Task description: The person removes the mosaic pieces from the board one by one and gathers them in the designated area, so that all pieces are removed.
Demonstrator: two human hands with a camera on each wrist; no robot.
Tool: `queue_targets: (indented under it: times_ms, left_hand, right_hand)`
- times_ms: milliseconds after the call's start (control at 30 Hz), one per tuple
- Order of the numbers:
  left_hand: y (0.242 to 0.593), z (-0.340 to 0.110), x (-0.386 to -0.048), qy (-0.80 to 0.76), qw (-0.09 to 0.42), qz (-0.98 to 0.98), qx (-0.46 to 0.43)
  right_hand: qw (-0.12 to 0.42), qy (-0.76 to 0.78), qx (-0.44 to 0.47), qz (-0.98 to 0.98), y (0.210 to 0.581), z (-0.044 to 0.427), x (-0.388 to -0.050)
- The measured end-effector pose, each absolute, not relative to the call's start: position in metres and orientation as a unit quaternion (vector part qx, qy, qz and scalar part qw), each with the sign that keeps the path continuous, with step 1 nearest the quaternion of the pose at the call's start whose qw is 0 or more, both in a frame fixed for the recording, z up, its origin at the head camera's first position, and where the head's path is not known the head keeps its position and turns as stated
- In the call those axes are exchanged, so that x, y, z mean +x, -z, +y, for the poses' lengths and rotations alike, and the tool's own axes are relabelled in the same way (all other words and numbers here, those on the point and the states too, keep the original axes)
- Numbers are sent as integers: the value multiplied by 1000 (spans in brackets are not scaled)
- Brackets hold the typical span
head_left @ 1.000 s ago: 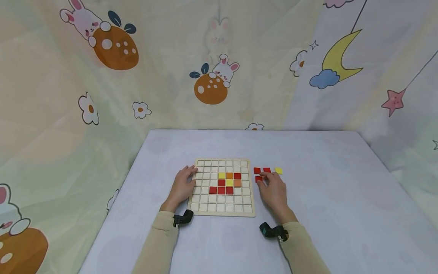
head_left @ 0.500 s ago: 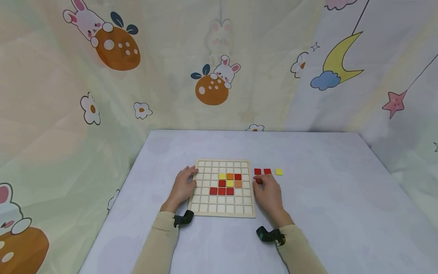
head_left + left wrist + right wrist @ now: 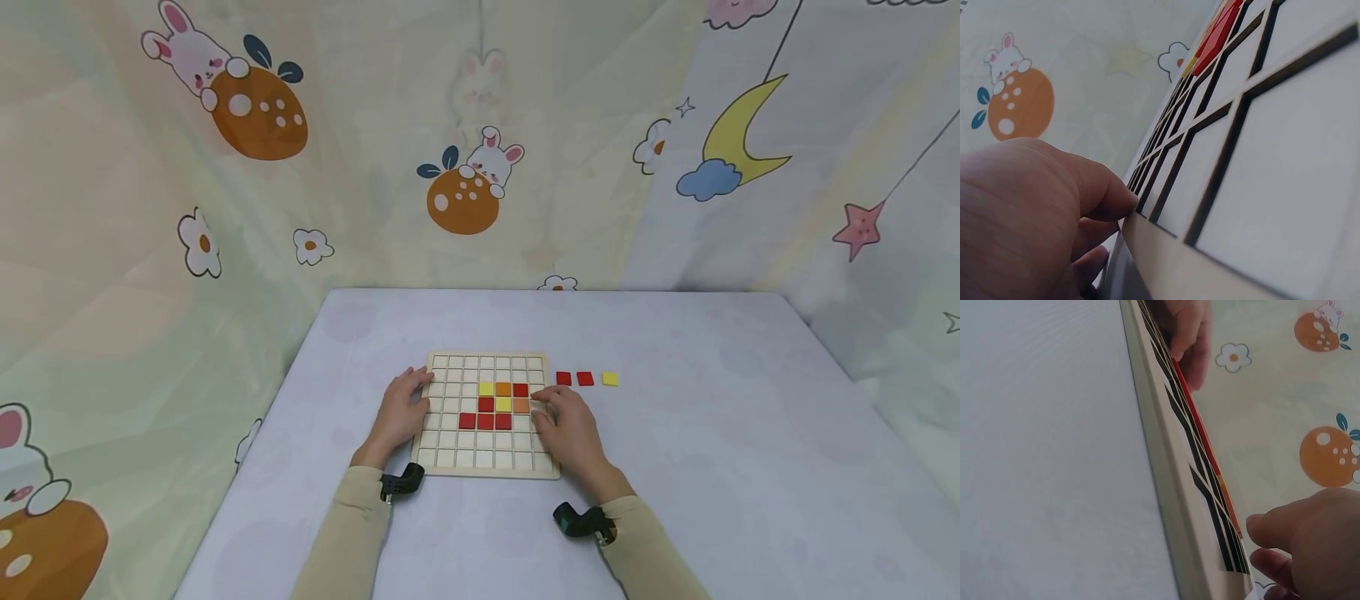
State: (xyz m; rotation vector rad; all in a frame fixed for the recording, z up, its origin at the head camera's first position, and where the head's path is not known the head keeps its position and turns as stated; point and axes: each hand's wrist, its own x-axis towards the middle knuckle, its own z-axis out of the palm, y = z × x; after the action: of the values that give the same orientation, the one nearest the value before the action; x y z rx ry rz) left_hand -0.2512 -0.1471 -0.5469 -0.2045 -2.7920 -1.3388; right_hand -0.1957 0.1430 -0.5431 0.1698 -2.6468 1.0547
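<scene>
A square wooden grid board lies on the table with yellow, orange and red square tiles in its middle cells. My left hand rests at the board's left edge; in the left wrist view, fingers touch the rim. My right hand is over the board's right edge, thumb and index finger bent toward each other beside an orange tile. A red tile picked up from the table appears to be pinched there, but the fingers hide it. In the right wrist view, the thumb and fingers show near the edge.
Two red tiles and a yellow tile lie on the table right of the board. The white-covered table runs back to a printed curtain.
My right hand has gripped the nearer red tile on the table and moved left, from the loose tiles to the board's right edge. The left hand has stayed in place.
</scene>
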Motion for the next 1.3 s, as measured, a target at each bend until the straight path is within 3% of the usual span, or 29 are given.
queue_targets:
  times_ms: [500,1300]
  left_hand:
    - [546,-148,-249,425,34,-901,-79]
    - [549,-149,-252,420,23,-904,-80]
  right_hand:
    - [112,-328,51,-937,543,133,-197]
    - [125,-348,59,-927,542,130,-198]
